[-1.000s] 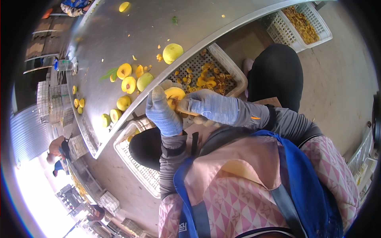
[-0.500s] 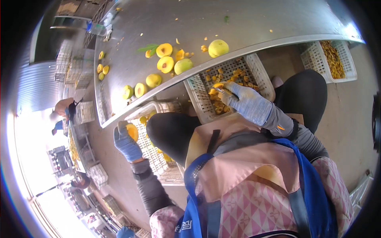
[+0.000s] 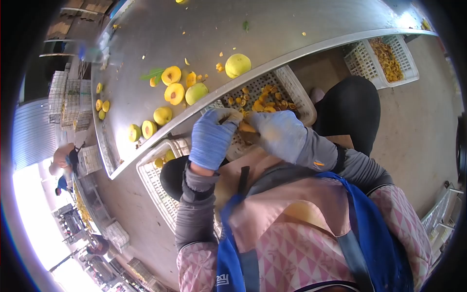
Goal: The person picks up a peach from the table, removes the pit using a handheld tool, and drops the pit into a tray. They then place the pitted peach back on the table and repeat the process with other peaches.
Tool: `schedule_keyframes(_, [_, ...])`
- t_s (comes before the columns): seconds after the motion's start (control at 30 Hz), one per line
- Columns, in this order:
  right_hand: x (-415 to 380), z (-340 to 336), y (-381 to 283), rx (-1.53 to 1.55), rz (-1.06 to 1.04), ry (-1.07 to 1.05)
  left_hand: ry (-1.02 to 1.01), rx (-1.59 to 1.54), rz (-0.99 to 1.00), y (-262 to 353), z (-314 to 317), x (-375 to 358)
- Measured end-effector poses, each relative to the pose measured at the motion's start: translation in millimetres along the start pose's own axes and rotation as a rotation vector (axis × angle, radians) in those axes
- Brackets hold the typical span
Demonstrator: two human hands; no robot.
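Note:
My left hand point(image 3: 214, 136), in a blue knitted glove, is closed, its fingertips meeting those of my right hand above a white crate point(image 3: 299, 97) of cut fruit pieces. What the left fingers hold is hidden. My right hand point(image 3: 281, 135), in a worn greyish glove, is closed around an orange fruit piece point(image 3: 247, 127) showing between the hands. Any tool in it is not visible. Beyond them, on the metal table, lie fruit halves point(image 3: 174, 93) with brown centres, a yellow-green fruit point(image 3: 238, 65) and a green leaf point(image 3: 152, 74).
The metal table's raised edge point(image 3: 272, 63) runs diagonally in front of me. A second white crate point(image 3: 158, 187) with fruit stands by my left knee, and another point(image 3: 408, 65) with orange pieces at the upper right. A person point(image 3: 63, 158) and stacked crates are at the far left.
My left hand has moved right and up to meet my right hand; the fruit half seen in it before is no longer visible. The whole view has shifted slightly.

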State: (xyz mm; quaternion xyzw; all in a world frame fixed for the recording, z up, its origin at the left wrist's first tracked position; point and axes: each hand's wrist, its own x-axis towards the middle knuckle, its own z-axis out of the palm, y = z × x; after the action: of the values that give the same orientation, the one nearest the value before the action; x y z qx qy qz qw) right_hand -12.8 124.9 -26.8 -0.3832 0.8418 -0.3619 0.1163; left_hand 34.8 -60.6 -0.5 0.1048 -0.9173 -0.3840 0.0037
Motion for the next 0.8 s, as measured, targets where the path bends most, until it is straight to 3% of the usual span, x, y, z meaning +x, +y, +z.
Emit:
schedule_keyframes(0.1, [-2,2,2,-0.156,-0.049,-0.07,0.046,-0.025,-0.068,-9,8,8])
schedule_keyframes(0.2, [-2,5,12,-0.165,0.055,-0.188,0.172,0.315,0.359,2,0,17])
schedule_keyframes(0.23, [-2,0,13,-0.165,0.053,-0.182,0.174,0.319,0.364,0,-6,24])
schedule_keyframes(0.3, [-2,-15,8,-0.081,0.085,-0.205,0.227,0.346,0.274,-12,-33,42])
schedule_keyframes(0.37, [-2,-17,11,-0.044,0.08,-0.174,0.284,0.238,-0.159,-30,-66,64])
schedule_keyframes(0.43, [-3,-17,13,-0.011,0.082,-0.139,0.321,0.593,-0.192,-72,-90,92])
schedule_keyframes(0.47, [-4,-17,13,0.015,0.074,-0.119,0.316,0.596,-0.187,-100,-95,104])
schedule_keyframes(0.53, [-3,-19,12,0.042,0.067,-0.097,-0.016,0.039,-0.455,-142,-99,120])
schedule_keyframes(0.63, [-1,-22,9,0.05,0.078,-0.118,0.031,-0.071,-0.432,-129,-89,114])
schedule_keyframes(0.67, [-2,-18,10,0.106,0.05,-0.039,0.027,-0.071,-0.43,-120,-88,109])
schedule_keyframes(0.73, [0,-20,8,0.158,0.036,0.047,0.186,-0.096,-0.257,-91,-88,96])
schedule_keyframes(0.8, [6,-29,-1,0.381,0.187,0.054,0.143,-0.227,-0.243,-49,-80,75])
